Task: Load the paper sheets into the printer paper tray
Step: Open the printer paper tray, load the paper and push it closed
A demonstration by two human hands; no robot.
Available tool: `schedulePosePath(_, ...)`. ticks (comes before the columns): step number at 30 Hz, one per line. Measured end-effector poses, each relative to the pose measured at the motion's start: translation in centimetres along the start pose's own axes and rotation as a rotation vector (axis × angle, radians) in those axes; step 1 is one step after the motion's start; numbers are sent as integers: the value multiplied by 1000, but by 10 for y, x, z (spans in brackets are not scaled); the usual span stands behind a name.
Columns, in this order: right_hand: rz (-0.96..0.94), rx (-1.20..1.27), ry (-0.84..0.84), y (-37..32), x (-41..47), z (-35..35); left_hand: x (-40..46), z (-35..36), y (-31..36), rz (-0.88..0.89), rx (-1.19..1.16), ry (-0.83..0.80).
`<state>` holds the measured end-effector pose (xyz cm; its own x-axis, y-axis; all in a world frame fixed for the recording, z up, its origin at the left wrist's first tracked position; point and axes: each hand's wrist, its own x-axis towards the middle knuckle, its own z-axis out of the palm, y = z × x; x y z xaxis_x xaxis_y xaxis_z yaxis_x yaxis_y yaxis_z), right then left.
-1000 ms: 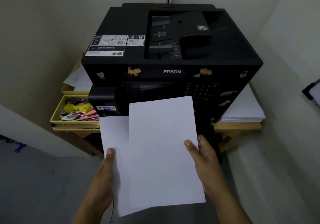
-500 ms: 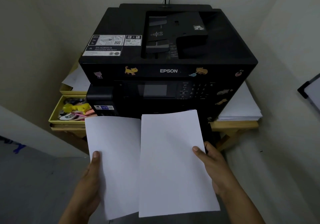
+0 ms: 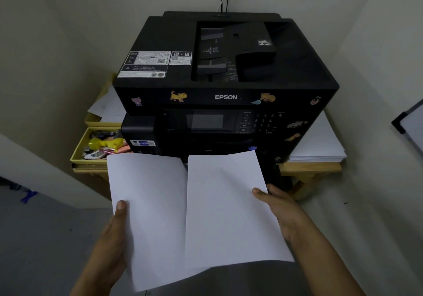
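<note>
A black Epson printer [image 3: 226,71] with animal stickers stands on a wooden table in the corner. In front of it I hold two white paper sheets side by side. My left hand [image 3: 112,233] grips the left sheet [image 3: 148,206] at its left edge, thumb on top. My right hand [image 3: 281,208] grips the right sheet [image 3: 229,208] at its right edge; this sheet overlaps the left one slightly. The far ends of the sheets cover the lower front of the printer, so the paper tray is hidden.
A stack of white paper [image 3: 320,144] lies on the wooden table [image 3: 309,167] right of the printer. Yellow trays [image 3: 79,151] with small items and loose paper sit to the left. Walls close in behind and on both sides. A framed board [image 3: 409,126] hangs at the right.
The two sheets have spread apart sideways, the left one moving left and the right one right. Both sheets sit lower, and the printer's screen and keypad now show.
</note>
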<state>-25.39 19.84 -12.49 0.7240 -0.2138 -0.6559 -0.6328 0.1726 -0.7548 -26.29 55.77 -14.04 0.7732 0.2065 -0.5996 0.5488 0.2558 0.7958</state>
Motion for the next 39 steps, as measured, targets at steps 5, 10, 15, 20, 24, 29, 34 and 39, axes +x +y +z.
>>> schedulePosePath(5,39,0,-26,-10,14,3,-2,-9,7,23,34,-13)
schedulePosePath(10,46,42,-23,-20,21,9,-1,-16,10,23,25,20)
schedulePosePath(15,60,94,-67,-7,58,8,-2,-17,12,22,56,4)
schedulePosePath(20,53,62,-48,-1,77,10,1,-18,10,33,31,2)
schedulePosePath(24,54,66,-33,-5,86,13,5,-19,6,29,27,-19)
schedulePosePath(29,73,88,-37,-9,91,17,3,-19,8,7,24,-23)
schedulePosePath(34,46,88,-48,-11,97,18,4,-18,8,-2,18,-18)
schedulePosePath(39,-52,52,-33,-15,97,23,3,-16,9,0,4,-18)
